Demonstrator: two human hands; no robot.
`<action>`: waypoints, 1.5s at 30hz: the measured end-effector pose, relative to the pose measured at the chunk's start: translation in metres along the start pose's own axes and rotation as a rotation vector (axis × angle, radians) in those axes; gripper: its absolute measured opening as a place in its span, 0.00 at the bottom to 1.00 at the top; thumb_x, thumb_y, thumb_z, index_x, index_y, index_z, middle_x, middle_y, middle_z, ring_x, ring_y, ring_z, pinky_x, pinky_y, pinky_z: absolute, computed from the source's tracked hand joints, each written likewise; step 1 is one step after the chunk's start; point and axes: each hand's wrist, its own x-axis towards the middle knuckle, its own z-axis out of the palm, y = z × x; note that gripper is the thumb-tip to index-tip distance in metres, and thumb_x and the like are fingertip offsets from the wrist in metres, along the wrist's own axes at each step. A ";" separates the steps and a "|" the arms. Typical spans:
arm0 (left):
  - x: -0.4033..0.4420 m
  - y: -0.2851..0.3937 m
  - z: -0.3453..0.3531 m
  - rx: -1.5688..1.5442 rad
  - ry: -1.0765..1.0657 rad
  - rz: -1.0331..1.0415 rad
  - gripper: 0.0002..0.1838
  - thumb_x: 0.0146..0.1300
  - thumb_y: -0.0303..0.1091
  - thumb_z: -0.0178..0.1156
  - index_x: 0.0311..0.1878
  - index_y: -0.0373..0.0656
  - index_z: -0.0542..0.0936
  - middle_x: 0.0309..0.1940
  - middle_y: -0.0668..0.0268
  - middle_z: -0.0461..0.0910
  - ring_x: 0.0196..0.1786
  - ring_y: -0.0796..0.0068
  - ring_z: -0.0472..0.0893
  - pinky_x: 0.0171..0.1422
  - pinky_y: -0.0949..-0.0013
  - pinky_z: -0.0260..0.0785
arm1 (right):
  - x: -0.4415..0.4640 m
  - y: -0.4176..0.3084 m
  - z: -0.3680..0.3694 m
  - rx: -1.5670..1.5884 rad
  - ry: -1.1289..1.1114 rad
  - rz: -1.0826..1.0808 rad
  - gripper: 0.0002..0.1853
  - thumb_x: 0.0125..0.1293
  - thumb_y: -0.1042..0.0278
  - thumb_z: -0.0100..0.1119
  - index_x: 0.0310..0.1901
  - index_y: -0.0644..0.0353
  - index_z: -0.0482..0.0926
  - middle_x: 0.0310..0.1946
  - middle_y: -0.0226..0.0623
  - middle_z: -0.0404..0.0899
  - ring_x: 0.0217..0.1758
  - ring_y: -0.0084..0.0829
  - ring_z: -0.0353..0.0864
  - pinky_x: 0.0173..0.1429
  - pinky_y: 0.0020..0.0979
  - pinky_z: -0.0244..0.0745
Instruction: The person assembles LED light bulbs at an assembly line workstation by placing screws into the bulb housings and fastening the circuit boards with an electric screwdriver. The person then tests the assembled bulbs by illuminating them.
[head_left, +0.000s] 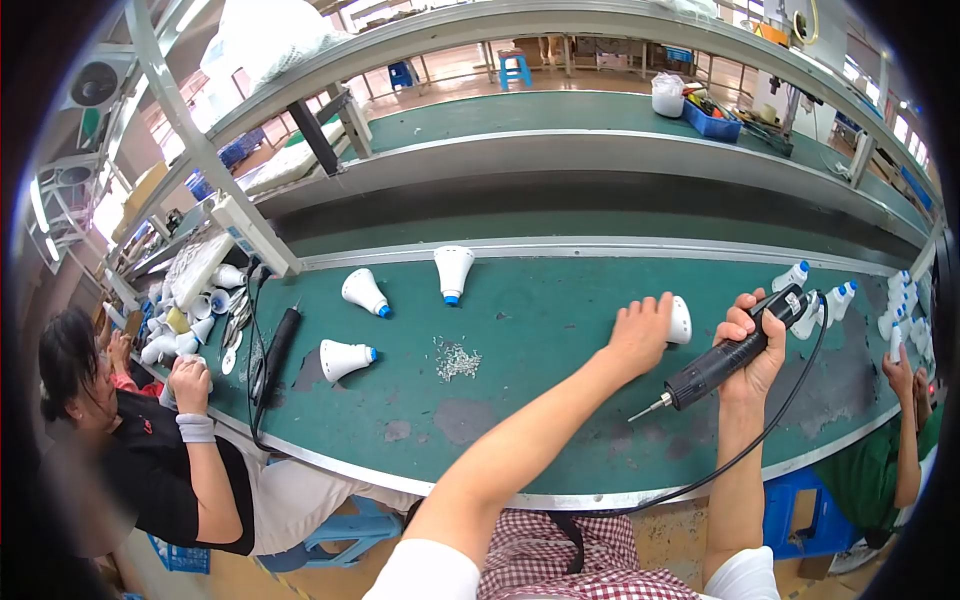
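My right hand (pixel 752 350) grips a black electric screwdriver (pixel 722 358), its bit pointing down and left above the green tabletop (pixel 540 400). A cable curves from the tool's upper end down to the table's front edge. To the left of the tool, my left hand (pixel 643 335) is closed around a white bulb-shaped lamp (pixel 680 320); only the lamp's right side shows, the rest is behind my fingers. A pile of small screws (pixel 458 361) lies left of my left forearm. Three white lamps with blue ends, one of them an upright lamp (pixel 453 274), are spread around the pile.
Another black screwdriver (pixel 280 350) with a cable lies at the left, near heaped white lamp parts (pixel 185 335). Several lamps (pixel 840 300) stand at the right. One co-worker (pixel 150 430) sits left, another's arm (pixel 905 420) reaches in from the right. A metal shelf (pixel 560 155) spans the back.
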 end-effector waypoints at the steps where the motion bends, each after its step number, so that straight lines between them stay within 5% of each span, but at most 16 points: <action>1: 0.003 0.003 0.004 -0.012 0.018 0.022 0.35 0.41 0.29 0.64 0.55 0.37 0.60 0.41 0.50 0.69 0.44 0.51 0.71 0.46 0.55 0.64 | 0.002 0.002 -0.001 0.003 -0.002 0.006 0.15 0.52 0.76 0.54 0.43 0.61 0.67 0.35 0.35 0.67 0.28 0.24 0.67 0.30 0.24 0.70; 6: -0.014 -0.002 -0.030 -0.111 0.028 0.031 0.35 0.40 0.35 0.64 0.54 0.39 0.63 0.43 0.51 0.69 0.48 0.52 0.67 0.49 0.55 0.62 | 0.002 0.010 0.000 -0.026 0.049 -0.013 0.15 0.52 0.76 0.53 0.43 0.59 0.68 0.34 0.34 0.69 0.27 0.23 0.67 0.29 0.24 0.70; 12: -0.066 -0.124 -0.102 0.203 0.560 -0.048 0.21 0.43 0.27 0.56 0.45 0.38 0.70 0.36 0.54 0.72 0.44 0.54 0.69 0.49 0.56 0.59 | 0.008 0.038 0.008 -0.143 0.196 0.054 0.13 0.51 0.76 0.55 0.40 0.57 0.68 0.27 0.32 0.69 0.23 0.23 0.69 0.28 0.25 0.70; 15: -0.086 -0.121 -0.131 -0.130 0.402 -0.462 0.15 0.48 0.28 0.58 0.42 0.38 0.73 0.33 0.57 0.71 0.40 0.61 0.70 0.45 0.63 0.62 | 0.008 0.067 0.016 -0.181 0.309 0.102 0.15 0.50 0.77 0.55 0.40 0.57 0.65 0.25 0.31 0.68 0.23 0.23 0.70 0.27 0.27 0.72; 21: -0.106 -0.100 -0.139 0.025 0.446 -0.332 0.13 0.49 0.30 0.59 0.40 0.39 0.74 0.30 0.60 0.70 0.33 0.68 0.70 0.38 0.68 0.64 | 0.006 0.086 0.000 -0.307 0.306 0.022 0.19 0.49 0.78 0.55 0.43 0.60 0.62 0.28 0.33 0.67 0.23 0.25 0.72 0.26 0.30 0.73; 26: -0.098 -0.007 -0.122 -0.447 -0.086 -0.341 0.29 0.47 0.35 0.65 0.52 0.36 0.69 0.37 0.61 0.74 0.38 0.75 0.74 0.42 0.73 0.68 | 0.002 0.089 -0.005 -0.311 0.279 0.046 0.21 0.49 0.78 0.57 0.45 0.62 0.62 0.29 0.34 0.68 0.24 0.25 0.73 0.26 0.29 0.73; 29: -0.083 0.006 -0.103 -0.815 -0.506 -0.531 0.21 0.48 0.37 0.63 0.40 0.31 0.70 0.26 0.62 0.75 0.26 0.75 0.75 0.32 0.72 0.68 | 0.000 0.091 -0.006 -0.367 0.226 0.059 0.22 0.48 0.78 0.58 0.45 0.63 0.62 0.28 0.34 0.68 0.22 0.25 0.72 0.24 0.28 0.72; 33: -0.082 0.009 -0.082 -0.824 -0.576 -0.591 0.16 0.49 0.36 0.61 0.32 0.34 0.69 0.20 0.64 0.74 0.23 0.76 0.74 0.27 0.72 0.66 | -0.004 0.088 -0.005 -0.448 0.251 0.085 0.22 0.49 0.77 0.57 0.47 0.63 0.63 0.30 0.34 0.68 0.23 0.24 0.72 0.25 0.28 0.72; 36: -0.083 0.030 -0.081 -0.317 -0.228 -0.481 0.15 0.48 0.31 0.58 0.35 0.35 0.66 0.22 0.51 0.74 0.27 0.54 0.77 0.34 0.61 0.68 | -0.003 0.086 0.001 -0.484 0.254 0.009 0.23 0.49 0.77 0.58 0.47 0.63 0.63 0.31 0.34 0.67 0.23 0.24 0.72 0.24 0.28 0.72; 42: -0.086 0.029 -0.058 -0.080 0.048 -0.341 0.23 0.50 0.30 0.58 0.47 0.38 0.60 0.29 0.48 0.75 0.33 0.48 0.77 0.35 0.57 0.68 | -0.002 0.084 0.007 -0.497 0.328 -0.114 0.25 0.48 0.79 0.58 0.50 0.63 0.62 0.30 0.34 0.67 0.22 0.24 0.72 0.23 0.28 0.71; 45: -0.087 0.022 -0.048 -0.036 0.183 -0.207 0.25 0.50 0.31 0.60 0.48 0.38 0.59 0.25 0.47 0.75 0.29 0.48 0.77 0.33 0.58 0.67 | -0.002 0.082 0.009 -0.509 0.337 -0.137 0.26 0.48 0.79 0.58 0.51 0.64 0.61 0.31 0.34 0.66 0.22 0.24 0.72 0.23 0.27 0.70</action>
